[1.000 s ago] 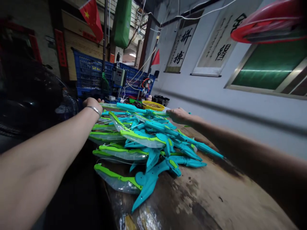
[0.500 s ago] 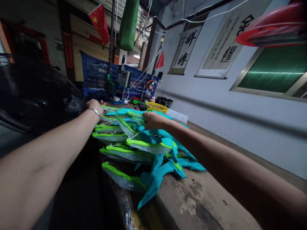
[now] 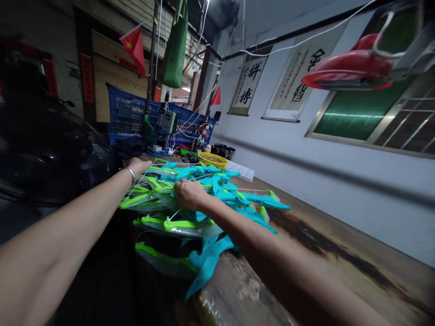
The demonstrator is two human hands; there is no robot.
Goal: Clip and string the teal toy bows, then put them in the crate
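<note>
The right hand (image 3: 190, 194) has pulled back onto the teal-and-green toy bows (image 3: 200, 199) (fingers curled over one), nearer the tabletop (image 3: 306, 253) edge. The left hand (image 3: 137, 166) stays at the pile's far side; its grip is hidden.

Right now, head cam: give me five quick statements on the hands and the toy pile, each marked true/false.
1. Both hands rest on the pile of teal and green plastic toy bows. True: the left hand is at its far left edge and the right hand is on top, near the middle.
2. The left wrist is bare. False: it wears a silver bracelet.
3. A yellow bowl sits beyond the pile. True.
4. The pile lies in a blue crate. False: it lies on the worn wooden bench; the blue crates stand behind.
5. A red flag hangs upper left. True.
</note>
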